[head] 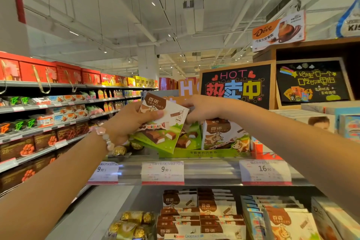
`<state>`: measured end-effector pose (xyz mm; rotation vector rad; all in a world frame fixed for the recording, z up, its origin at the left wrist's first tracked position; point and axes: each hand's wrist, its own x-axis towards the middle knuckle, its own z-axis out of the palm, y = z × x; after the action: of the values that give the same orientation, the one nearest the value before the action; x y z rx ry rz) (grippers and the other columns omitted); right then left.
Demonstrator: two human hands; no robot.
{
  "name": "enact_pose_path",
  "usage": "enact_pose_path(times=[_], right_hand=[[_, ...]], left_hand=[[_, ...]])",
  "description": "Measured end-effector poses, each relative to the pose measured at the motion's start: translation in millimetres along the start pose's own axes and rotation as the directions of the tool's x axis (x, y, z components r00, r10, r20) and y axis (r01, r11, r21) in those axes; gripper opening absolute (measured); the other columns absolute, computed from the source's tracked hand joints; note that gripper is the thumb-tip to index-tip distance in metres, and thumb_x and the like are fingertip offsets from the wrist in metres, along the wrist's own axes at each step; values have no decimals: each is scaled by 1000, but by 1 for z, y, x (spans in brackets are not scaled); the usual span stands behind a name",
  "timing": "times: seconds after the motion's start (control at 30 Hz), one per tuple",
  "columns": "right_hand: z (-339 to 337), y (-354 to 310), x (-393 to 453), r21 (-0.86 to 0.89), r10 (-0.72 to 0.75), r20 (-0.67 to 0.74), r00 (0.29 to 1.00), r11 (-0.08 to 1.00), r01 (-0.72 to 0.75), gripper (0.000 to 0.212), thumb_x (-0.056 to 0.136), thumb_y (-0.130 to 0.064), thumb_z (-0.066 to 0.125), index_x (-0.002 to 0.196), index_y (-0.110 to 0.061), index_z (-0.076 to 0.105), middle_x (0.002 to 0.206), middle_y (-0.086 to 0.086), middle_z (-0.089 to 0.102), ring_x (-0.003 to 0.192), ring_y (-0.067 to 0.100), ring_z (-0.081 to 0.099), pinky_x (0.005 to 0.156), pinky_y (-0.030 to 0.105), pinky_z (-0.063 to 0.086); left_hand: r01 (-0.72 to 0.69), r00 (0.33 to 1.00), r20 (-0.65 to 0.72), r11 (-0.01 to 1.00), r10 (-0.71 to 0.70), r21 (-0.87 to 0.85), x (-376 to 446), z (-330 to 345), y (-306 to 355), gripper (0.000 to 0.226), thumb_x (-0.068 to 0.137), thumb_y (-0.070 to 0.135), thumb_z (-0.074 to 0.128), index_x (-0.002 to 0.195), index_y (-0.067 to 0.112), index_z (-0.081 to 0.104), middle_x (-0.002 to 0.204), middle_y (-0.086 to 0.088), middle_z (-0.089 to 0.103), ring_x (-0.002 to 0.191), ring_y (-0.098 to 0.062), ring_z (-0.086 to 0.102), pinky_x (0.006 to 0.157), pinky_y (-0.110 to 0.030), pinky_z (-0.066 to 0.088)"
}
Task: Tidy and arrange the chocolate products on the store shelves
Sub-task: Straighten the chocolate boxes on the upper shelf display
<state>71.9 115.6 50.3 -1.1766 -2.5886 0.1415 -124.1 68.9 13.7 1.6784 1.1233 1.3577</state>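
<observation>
Two bare forearms reach in from the near edge of the frame, neither covered by a sleeve. The left hand (128,121) wears a beaded bracelet (106,137) at the wrist, its rounded beads pale pink and milky white. The right hand (202,109) wears nothing.

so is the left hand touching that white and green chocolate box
Touching. The head view shows the left hand gripping the white and green cardboard chocolate box, thumb pressed across its front.
</observation>
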Motion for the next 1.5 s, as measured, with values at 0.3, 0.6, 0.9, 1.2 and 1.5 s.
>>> enact_pose_path(times=[0.3, 0.6, 0.9, 1.2, 1.5], right_hand=[[-11, -5, -8, 140, 48, 64, 997, 988, -57, 54, 85, 0, 43, 138, -11, 40, 147, 5, 39, 127, 37, 43, 98, 44, 40], [-54, -3, -26, 554, -142, -222, 965, 796, 245, 42, 91, -12, 59, 131, -20, 46, 127, 9, 59, 114, 24, 60, 100, 47, 46], [-73, 49, -54, 353, -59, -478, 876, 901, 253, 40, 89, -8, 61, 127, -17, 53, 118, 2, 60, 108, 17, 60, 87, 35, 54], [-51, 95, -63, 444, 34, -444, 896, 876, 187, 34, 89, -6, 60, 116, -23, 51, 107, -7, 59, 97, 7, 58, 64, 13, 53], [-60, 99, -61, 530, 68, -321, 945, 839, 120, 43, 87, 0, 60, 123, -21, 50, 111, -7, 56, 94, 9, 59, 60, 15, 53]], left_hand=[[-106, 992, -68, 994, 106, 4, 4, -8, 17, 27, 64, 25, 71, 89, 14, 68, 87, -10, 74, 73, -22, 71, 63, -32, 59], [-305, 943, -139, 952, 302, -1, 17, 23, 60, 13, 79, 17, 67, 92, 17, 65, 83, 1, 74, 76, -17, 71, 60, -28, 57], [-219, 971, -8, 907, 238, 360, 36, 61, 38, 90, 47, 70, 70, 121, 25, 44, 119, 8, 55, 105, -9, 55, 79, -23, 46], [-185, 938, 338, 721, -73, 668, 37, 65, 27, 136, 27, 87, 65, 143, 44, 10, 150, 12, 25, 137, -16, 28, 113, -43, 28], [-222, 901, 428, 770, -73, 598, 39, 68, 29, 135, 35, 83, 67, 146, 44, 2, 155, 16, 14, 140, -2, 17, 112, -30, 19]])
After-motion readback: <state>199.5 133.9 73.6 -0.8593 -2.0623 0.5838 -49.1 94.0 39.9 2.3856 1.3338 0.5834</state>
